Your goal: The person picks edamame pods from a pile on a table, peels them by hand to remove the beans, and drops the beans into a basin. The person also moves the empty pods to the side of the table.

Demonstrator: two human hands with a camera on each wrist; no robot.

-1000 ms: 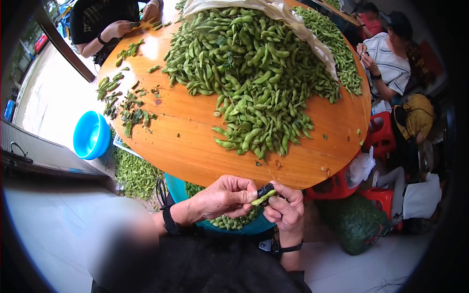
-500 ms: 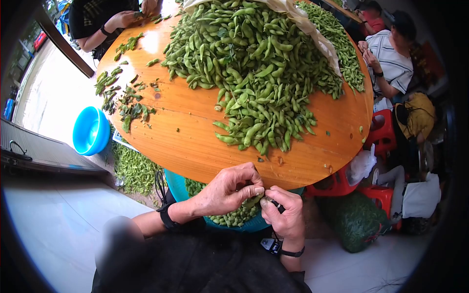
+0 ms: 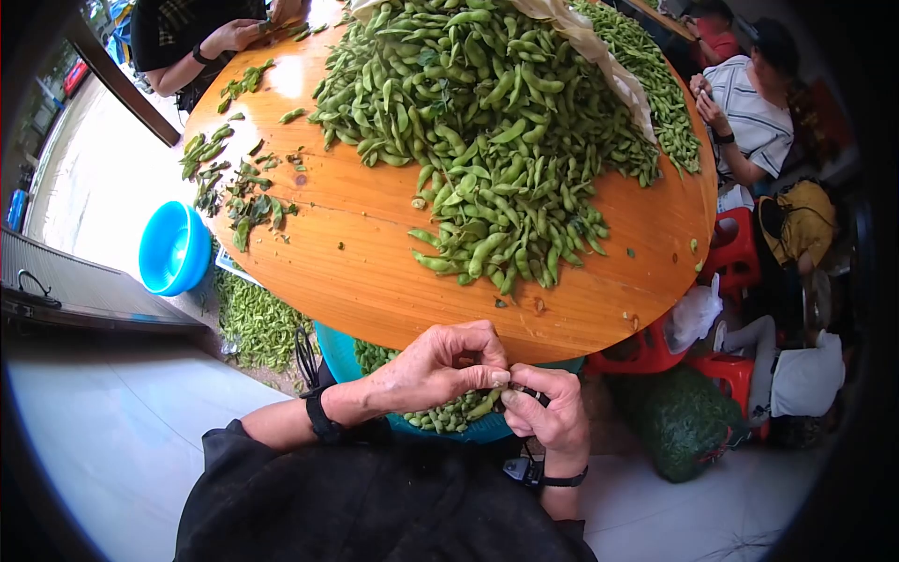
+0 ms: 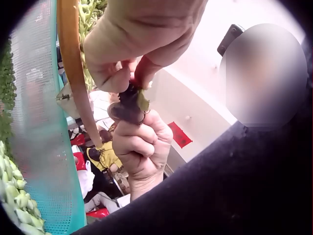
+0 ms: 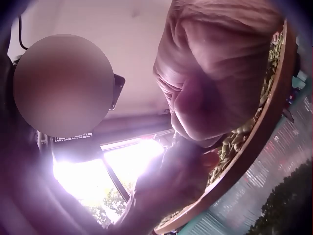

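Observation:
My left hand pinches a green edamame pod between thumb and forefinger; its far end sticks out below the fingertips. Facing it, the right hand has curled fingers around a small black piece with a ridged edge, which lies against the pod. Whether this piece is worn or gripped, I cannot tell. The fingertips of both hands meet at the near edge of the round wooden table. Below them sits a teal basket with shorter picked pods in it. Palm and curled fingers fill the right wrist view.
A big heap of edamame pods covers the table's middle, with a pale cloth sack behind. Stray leaves lie at left. Blue basins, red stools and a green net bag stand around. Two people sit across the table.
The pod between my hands has turned downward, and the hands have closed together at the fingertips. The black piece now shows less, tucked among the right fingers.

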